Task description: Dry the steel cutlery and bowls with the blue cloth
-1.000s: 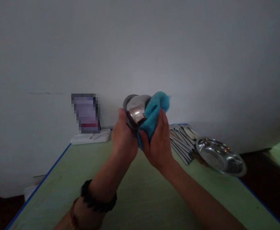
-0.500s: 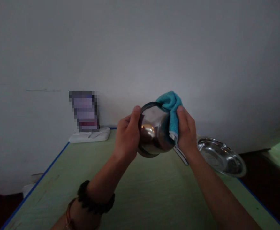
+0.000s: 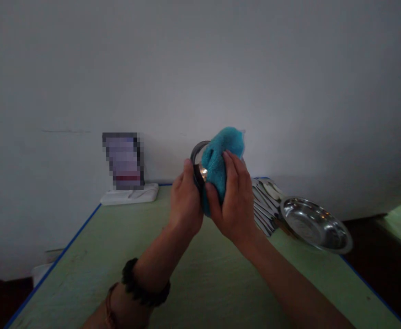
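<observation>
My left hand (image 3: 185, 203) grips the rim side of a shiny stainless steel bowl (image 3: 203, 172), held tilted on its side above the table. A turquoise cloth (image 3: 217, 167) covers most of the bowl's outer wall. My right hand (image 3: 235, 201) is closed over the cloth, fingers bent across it, pressing it against the bowl. The cloth and both hands hide much of the bowl.
On the right of the green table (image 3: 200, 278), several pieces of metal cutlery (image 3: 264, 205) lie beside a shallow metal basin (image 3: 317, 226) near the edge. A blurred upright screen (image 3: 125, 160) stands on a white base (image 3: 130, 194) at the back left, before the wall.
My right hand, with the cloth, has moved left and wrapped over the bowl's outer wall. The bowl has turned and shifted slightly left, and the cutlery behind has come into view.
</observation>
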`<state>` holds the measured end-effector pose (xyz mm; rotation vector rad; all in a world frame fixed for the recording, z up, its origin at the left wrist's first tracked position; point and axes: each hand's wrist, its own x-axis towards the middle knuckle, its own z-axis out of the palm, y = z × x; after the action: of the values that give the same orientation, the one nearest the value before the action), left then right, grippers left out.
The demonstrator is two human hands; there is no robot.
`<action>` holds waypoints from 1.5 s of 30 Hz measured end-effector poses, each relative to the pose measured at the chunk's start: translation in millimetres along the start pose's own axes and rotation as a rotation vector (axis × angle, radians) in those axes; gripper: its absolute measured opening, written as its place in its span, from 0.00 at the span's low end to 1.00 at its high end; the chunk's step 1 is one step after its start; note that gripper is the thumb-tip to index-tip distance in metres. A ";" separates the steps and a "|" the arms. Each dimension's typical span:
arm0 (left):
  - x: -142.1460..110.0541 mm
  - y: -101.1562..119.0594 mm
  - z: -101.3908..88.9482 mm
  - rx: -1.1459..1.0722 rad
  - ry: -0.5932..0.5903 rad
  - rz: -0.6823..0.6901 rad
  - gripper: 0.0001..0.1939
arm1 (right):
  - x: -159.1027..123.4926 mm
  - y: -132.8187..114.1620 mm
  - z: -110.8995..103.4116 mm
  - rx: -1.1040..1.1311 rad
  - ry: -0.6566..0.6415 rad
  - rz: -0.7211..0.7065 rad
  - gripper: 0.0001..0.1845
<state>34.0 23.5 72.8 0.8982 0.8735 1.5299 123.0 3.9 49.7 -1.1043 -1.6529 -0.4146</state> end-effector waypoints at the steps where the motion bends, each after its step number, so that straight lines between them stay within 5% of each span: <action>1: -3.3 -2.1 1.4 0.055 -0.025 0.038 0.19 | 2.9 1.7 -3.1 -0.002 -0.007 -0.002 0.28; 6: -15.2 -6.5 5.7 0.397 -0.135 0.228 0.20 | 17.2 12.3 -19.4 0.144 -0.050 0.130 0.16; 11: -11.9 0.4 -2.6 0.642 -0.161 0.505 0.19 | 21.6 44.2 -19.3 0.474 -0.062 0.575 0.15; 16: 6.8 7.7 -21.2 0.925 -0.543 0.618 0.05 | 23.9 82.7 -17.1 1.013 0.060 1.096 0.15; 19: 16.5 2.5 -30.7 1.144 -0.698 0.572 0.03 | 24.1 92.1 -19.7 1.111 0.164 1.183 0.12; 23: 19.4 -8.8 -38.2 1.408 -0.828 0.465 0.07 | 17.6 92.3 -14.4 0.985 0.098 1.131 0.13; 27: 19.0 -3.4 -43.2 1.506 -1.034 0.328 0.07 | 4.6 88.2 0.8 0.755 -0.137 0.985 0.18; 30: 24.3 9.1 -46.8 1.473 -1.160 0.125 0.18 | -4.4 85.5 11.1 0.471 -0.343 0.802 0.20; 32: 30.7 13.4 -49.5 1.481 -1.062 0.173 0.21 | -8.9 84.4 16.4 0.333 -0.449 0.704 0.21; 35: 42.3 6.1 -57.4 1.565 -0.749 0.393 0.22 | -13.9 82.9 22.0 0.220 -0.571 0.602 0.22; 38: 53.3 -12.4 -71.5 1.746 -0.542 0.338 0.25 | -16.6 78.7 23.3 0.195 -0.688 0.539 0.24; 42: 62.6 -27.5 -84.8 1.811 -0.631 0.216 0.18 | -17.2 69.3 17.6 0.301 -0.863 0.520 0.33; 45: 60.1 -21.5 -78.2 1.796 -0.696 0.242 0.14 | -17.9 62.1 13.3 0.313 -0.962 0.322 0.23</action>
<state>-33.3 81.0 24.3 2.6070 1.5105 0.0834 166.8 37.2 13.3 -1.3888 -2.1793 0.6771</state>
